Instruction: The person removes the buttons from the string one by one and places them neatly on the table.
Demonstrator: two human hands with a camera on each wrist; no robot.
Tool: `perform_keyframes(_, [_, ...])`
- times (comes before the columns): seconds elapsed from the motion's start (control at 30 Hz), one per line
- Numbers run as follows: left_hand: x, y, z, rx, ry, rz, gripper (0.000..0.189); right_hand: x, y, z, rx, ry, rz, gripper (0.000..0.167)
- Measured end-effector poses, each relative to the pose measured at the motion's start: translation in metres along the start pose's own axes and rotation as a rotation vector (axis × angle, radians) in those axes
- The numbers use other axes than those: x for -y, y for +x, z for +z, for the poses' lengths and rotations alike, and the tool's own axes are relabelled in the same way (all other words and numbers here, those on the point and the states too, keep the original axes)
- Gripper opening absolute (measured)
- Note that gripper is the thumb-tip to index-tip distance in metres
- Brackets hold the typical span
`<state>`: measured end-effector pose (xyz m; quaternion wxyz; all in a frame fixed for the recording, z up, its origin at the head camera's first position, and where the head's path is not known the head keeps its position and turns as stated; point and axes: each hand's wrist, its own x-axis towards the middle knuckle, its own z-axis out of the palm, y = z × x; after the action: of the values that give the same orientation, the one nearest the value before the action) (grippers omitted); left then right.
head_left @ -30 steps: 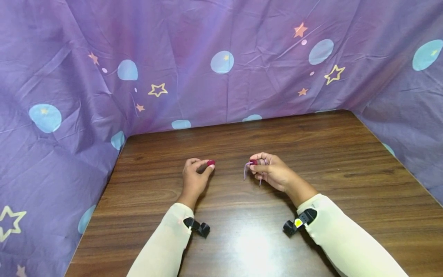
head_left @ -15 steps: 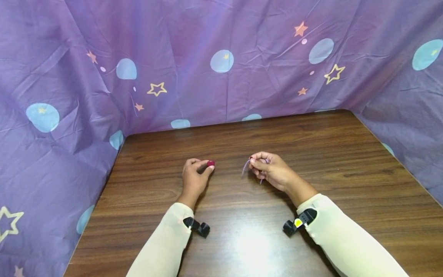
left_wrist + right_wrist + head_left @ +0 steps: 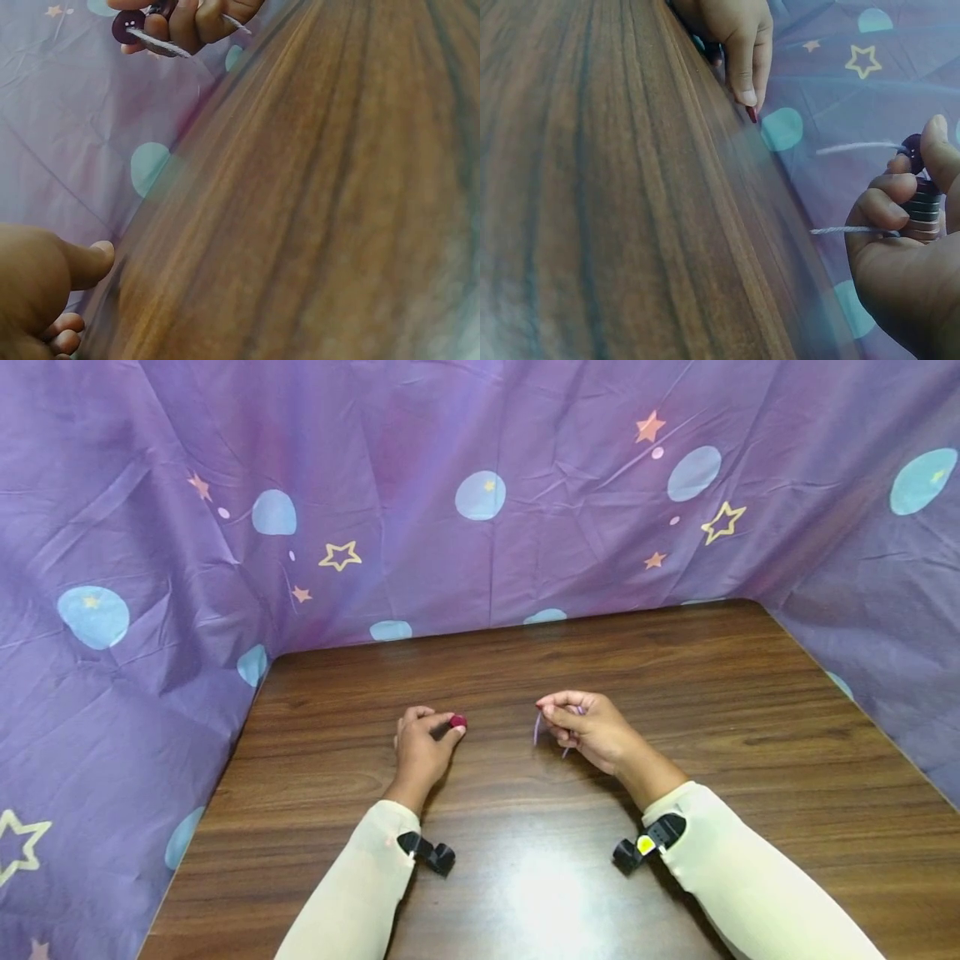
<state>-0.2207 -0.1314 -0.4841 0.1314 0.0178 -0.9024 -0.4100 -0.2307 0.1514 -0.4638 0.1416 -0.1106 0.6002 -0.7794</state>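
Purple starry cloth [image 3: 420,560] hangs behind a glossy brown table [image 3: 705,693], probably wooden.

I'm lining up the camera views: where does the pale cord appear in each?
Head: pale cord just right of centre, slightly below mid-height.
Left wrist: pale cord near the top, left of centre.
Right wrist: pale cord right of centre, two ends showing.
Shared landmark: the right hand's grip holding it.

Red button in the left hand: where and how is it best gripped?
Probably the left edge of the red button, pinched from the left as the left hand does: it looks thin and round, with its right side uncovered.
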Motion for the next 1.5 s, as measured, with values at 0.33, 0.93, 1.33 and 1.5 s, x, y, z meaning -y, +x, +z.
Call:
perform_keyframes(0.33, [0.0026,0.0012,0.0016,0.009,0.021,0.031,0.03,0.0031,0.0004,0.0018,-0.033,-0.005,0.007,0.037])
perform_keyframes(0.93, [0.0012,0.0,0.0015,0.033,0.06,0.03,0.032,0.0055,-0.0013,0.0048,-0.073,-0.03,-0.021,0.042])
perform_keyframes(1.33, [0.0012,-0.0001,0.0012,0.037,0.064,0.015,0.033,0.0054,-0.0017,0.0057,-0.093,-0.048,-0.029,0.039])
perform_keyframes(1.5, [0.0006,-0.0002,0.0007,0.054,0.072,0.003,0.034,0.0054,-0.0029,0.0056,-0.099,-0.056,-0.031,0.027])
